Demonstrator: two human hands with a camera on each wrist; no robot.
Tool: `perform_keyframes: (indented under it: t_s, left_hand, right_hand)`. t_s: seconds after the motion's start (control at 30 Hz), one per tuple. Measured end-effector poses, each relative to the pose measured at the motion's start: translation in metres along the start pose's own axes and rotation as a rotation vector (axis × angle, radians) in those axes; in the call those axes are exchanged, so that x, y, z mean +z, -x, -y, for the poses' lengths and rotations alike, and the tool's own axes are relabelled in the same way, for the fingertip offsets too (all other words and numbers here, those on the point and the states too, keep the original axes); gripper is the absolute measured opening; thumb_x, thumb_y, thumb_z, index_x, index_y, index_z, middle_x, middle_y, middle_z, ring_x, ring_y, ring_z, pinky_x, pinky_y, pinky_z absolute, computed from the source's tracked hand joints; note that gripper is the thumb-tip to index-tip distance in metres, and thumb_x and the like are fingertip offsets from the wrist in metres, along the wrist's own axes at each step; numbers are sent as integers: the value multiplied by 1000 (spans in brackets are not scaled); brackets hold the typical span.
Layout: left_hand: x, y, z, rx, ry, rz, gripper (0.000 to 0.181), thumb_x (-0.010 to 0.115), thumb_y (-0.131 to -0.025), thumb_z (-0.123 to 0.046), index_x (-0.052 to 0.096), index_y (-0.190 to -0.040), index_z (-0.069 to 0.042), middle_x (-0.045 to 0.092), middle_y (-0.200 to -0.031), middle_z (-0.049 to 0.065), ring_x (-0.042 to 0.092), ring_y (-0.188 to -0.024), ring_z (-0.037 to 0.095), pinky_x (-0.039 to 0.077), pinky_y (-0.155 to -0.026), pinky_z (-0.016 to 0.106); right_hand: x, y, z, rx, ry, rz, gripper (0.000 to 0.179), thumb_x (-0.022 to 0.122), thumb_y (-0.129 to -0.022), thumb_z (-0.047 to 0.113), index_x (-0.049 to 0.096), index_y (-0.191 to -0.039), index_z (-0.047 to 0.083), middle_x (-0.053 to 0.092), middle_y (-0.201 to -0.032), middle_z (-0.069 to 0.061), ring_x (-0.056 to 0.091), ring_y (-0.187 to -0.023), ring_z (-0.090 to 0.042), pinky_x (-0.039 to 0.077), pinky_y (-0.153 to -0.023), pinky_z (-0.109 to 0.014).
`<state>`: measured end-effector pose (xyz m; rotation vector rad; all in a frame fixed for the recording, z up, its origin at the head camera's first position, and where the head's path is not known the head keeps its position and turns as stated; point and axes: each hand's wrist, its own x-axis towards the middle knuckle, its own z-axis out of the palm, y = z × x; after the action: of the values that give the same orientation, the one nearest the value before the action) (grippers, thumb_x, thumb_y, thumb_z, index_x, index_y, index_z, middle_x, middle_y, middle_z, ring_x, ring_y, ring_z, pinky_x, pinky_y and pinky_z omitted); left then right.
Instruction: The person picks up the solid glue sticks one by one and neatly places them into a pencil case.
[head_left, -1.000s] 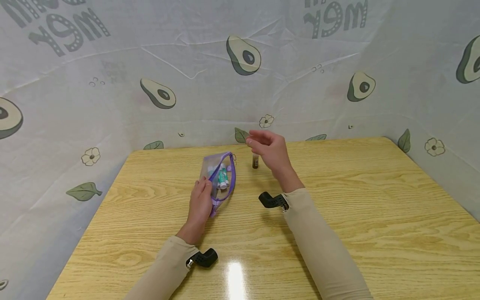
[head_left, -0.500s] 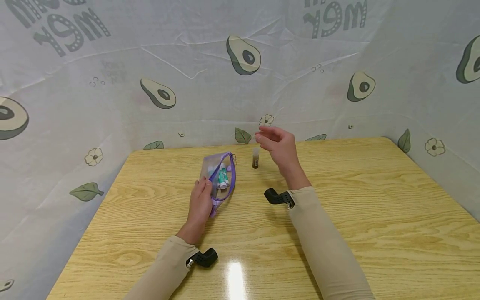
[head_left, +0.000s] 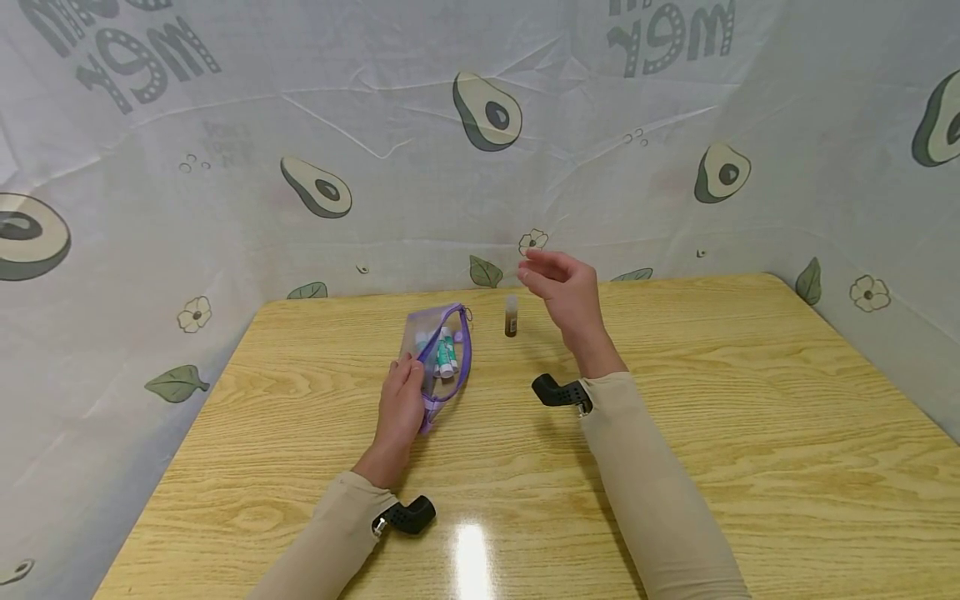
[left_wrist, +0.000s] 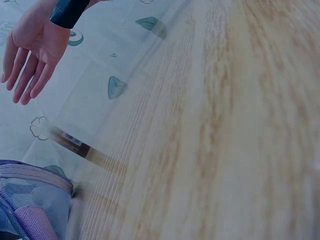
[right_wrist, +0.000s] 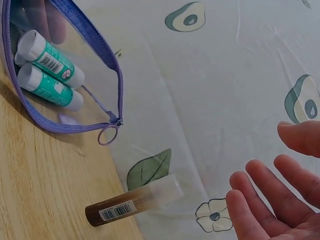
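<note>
My left hand (head_left: pixel 401 400) grips the near left side of a mesh pencil pouch (head_left: pixel 467 354) with purple zip edging, thumb at the rim. The pouch gapes wide, and several white-and-teal glue sticks (right_wrist: pixel 52 89) lie inside it. Some left fingers show through the mesh in the right wrist view. Right of the pouch, a brown tube (head_left: pixel 511 322) with a frosted clear cap and a barcode label stands upright on the table. My right hand (head_left: pixel 567 292) hovers to the right of and above that tube, fingers loosely bent, holding nothing.
The wood-grain table (head_left: pixel 712 433) runs back to a pale avocado-print cloth (head_left: pixel 600 125) hanging behind and at both sides. A ring pull (right_wrist: pixel 108 135) hangs from the pouch's zip. Each wrist carries a black camera mount (head_left: pixel 558 392).
My right hand has moved to the right and slightly up, away from the brown tube, uncovering its cap. My left hand and the pouch have stayed still.
</note>
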<state>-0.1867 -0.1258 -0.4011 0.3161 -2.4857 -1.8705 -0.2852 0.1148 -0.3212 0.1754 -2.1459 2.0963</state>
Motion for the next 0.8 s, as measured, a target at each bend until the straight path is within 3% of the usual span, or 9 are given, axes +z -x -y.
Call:
perform_keyframes:
  t_s: [0.3, 0.47, 0.63, 0.8]
  left_hand:
    - [0, 0, 0, -6, 18, -1, 56, 33, -116, -33, 38, -164, -3, 22, -177, 17, 1, -168, 37, 3, -136, 58]
    - [0, -1, 0, -7, 18, 2, 57, 33, -116, -33, 35, -165, -4, 22, -177, 16, 1, -168, 36, 3, -136, 58]
    - [0, -1, 0, -7, 13, 4, 58, 33, -116, -33, 33, -166, -4, 22, -178, 16, 1, -168, 36, 3, -136, 58]
    - [0, -2, 0, -2, 13, 3, 57, 33, -116, -33, 34, -165, -4, 22, -177, 17, 1, -168, 37, 3, -136, 58]
  right_hand:
    - [-1, -1, -9, 29, 2, 30, 46, 73, -100, 11, 64, -145, 5, 66, -145, -22, 70, -112, -7, 58, -107, -32]
    - [0, -2, -14, 65, 0, 53, 49, 74, -100, 10, 62, -147, 6, 66, -146, -19, 70, -122, -16, 55, -113, -37]
    - [1, -3, -22, 124, 0, 84, 54, 75, -98, 8, 60, -150, 6, 67, -147, -16, 66, -134, -27, 54, -115, -38]
    - [2, -5, -31, 168, 14, 106, 56, 76, -96, 7, 60, -149, 4, 66, -148, -16, 65, -136, -29, 55, -113, -38]
